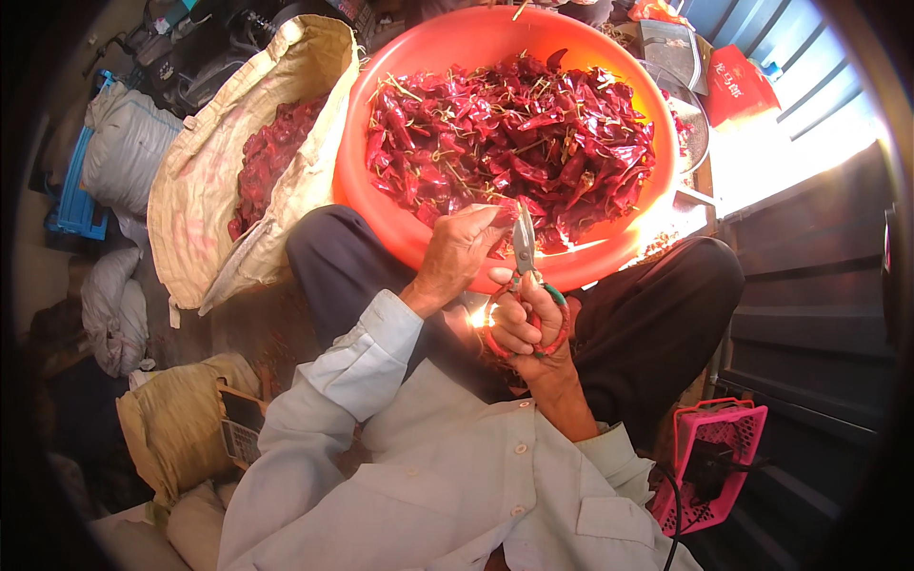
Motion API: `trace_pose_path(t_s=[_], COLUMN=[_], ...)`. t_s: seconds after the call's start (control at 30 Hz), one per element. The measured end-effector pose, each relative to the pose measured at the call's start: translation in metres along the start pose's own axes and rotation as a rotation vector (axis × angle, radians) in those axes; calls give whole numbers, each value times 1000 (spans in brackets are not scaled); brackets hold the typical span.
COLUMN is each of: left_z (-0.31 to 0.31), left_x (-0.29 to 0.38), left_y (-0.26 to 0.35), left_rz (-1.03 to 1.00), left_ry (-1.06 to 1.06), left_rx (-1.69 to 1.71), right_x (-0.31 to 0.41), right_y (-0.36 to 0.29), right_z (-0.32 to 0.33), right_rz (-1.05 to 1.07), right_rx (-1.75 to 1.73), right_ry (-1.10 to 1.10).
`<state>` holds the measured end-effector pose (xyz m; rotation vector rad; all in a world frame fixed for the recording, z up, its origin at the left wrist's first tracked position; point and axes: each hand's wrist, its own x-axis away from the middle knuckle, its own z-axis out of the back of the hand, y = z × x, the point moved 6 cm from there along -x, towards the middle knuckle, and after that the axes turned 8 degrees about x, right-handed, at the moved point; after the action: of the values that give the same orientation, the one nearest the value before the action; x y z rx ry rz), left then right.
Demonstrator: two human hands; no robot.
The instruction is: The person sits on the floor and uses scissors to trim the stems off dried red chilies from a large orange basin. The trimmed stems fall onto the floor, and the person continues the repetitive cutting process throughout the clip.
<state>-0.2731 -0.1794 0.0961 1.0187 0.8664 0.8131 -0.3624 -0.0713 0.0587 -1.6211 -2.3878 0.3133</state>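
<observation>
A large orange-red plastic basin [400,43] stands in front of my knees, heaped with glossy dried red chilies [500,128], many with pale stems. At its near rim my left hand [457,246] pinches a dried red chili [508,212] between thumb and fingers. My right hand [532,321] has its fingers through the loops of a pair of scissors [525,246], whose handles are wrapped in red and green. The blades point away from me, right beside the pinched chili. Whether the blades touch it, I cannot tell.
Left of the basin an open woven sack [193,185] holds more red chilies [275,157]. Farther left are a stuffed white sack [132,139] and a blue plastic crate [75,185]. A pink plastic basket [714,464] stands by the corrugated metal wall [800,314] at right.
</observation>
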Motion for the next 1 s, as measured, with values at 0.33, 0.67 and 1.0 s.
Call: trace_pose_path(t_s=[0.33,0.67,1.0], left_z=[-12,1,0], left_x=[0,4,5], left_y=[-8,-16,-3], left_rz=[49,13,-135], left_ry=[-28,-16,-97], left_rx=[120,5,-82], right_x=[5,23,32], right_y=[-8,-36,-42], right_z=[4,24,58], right_rz=[56,64,230], right_rx=[-54,1086,1326], right_ry=[-91,566,665])
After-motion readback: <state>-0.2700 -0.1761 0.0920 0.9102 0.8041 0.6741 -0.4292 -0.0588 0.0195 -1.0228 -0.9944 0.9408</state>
